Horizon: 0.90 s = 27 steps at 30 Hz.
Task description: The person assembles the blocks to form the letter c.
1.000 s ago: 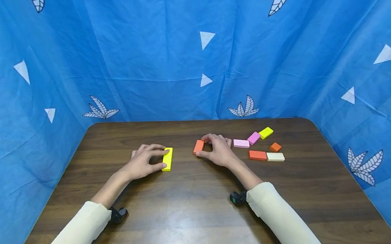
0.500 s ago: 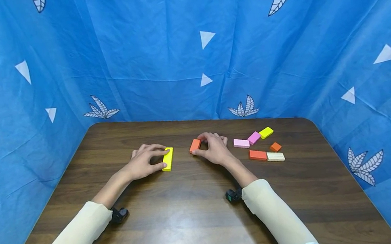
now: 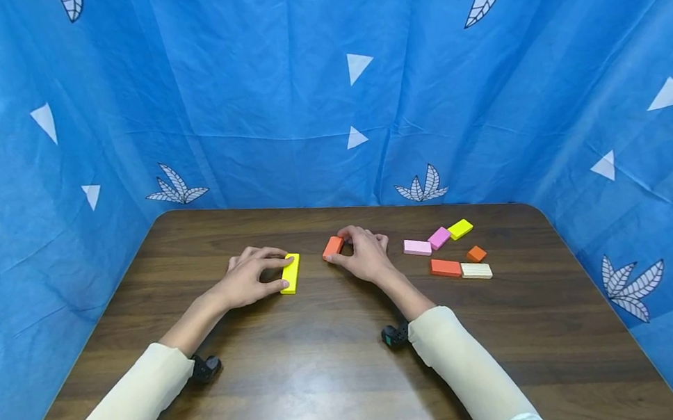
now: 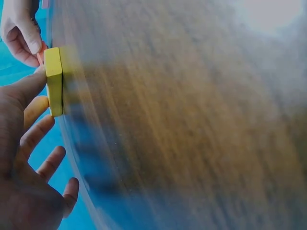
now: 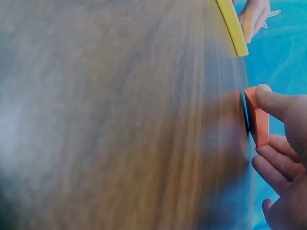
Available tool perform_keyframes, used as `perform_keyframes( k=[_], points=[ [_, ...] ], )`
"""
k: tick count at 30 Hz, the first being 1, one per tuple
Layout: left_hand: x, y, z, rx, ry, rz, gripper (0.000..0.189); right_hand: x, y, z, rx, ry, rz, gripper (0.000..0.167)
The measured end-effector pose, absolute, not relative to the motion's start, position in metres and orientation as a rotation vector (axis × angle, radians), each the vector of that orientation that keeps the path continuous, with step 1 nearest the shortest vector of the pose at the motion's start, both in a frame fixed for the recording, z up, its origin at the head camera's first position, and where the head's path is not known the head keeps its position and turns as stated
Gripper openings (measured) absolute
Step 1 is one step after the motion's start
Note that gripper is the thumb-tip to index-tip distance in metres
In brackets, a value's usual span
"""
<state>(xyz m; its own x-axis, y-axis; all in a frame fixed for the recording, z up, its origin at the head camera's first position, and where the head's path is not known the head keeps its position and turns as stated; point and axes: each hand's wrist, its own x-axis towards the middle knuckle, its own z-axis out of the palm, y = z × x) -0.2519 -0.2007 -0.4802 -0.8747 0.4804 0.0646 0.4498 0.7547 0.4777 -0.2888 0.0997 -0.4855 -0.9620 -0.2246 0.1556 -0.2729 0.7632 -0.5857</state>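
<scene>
My left hand holds a yellow block by its two ends, thumb at the near end and a fingertip at the far one. In the left wrist view the yellow block lies on the tabletop, with the other fingers spread behind it. To its right, my right hand pinches an orange-red block between thumb and fingers. The right wrist view shows the orange-red block tilted, with a thin dark gap under it above the table. A short stretch of wood separates the two blocks.
On the right of the wooden table lie a light pink block, a darker pink block, another yellow block, a small orange block, a red block and a cream block. A blue curtain hangs behind.
My right hand has moved left and slightly away from me with the orange-red block, closer to the yellow one. The left hand and its block have stayed in place.
</scene>
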Motion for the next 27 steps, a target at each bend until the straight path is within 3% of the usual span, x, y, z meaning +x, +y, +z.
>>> perform_keyframes(
  k=[27],
  points=[
    [-0.251, -0.199, -0.475, 0.733, 2.867, 0.758, 0.055, -0.295, 0.074, -0.486, 0.302, -2.889, 0.983, 0.058]
  ],
)
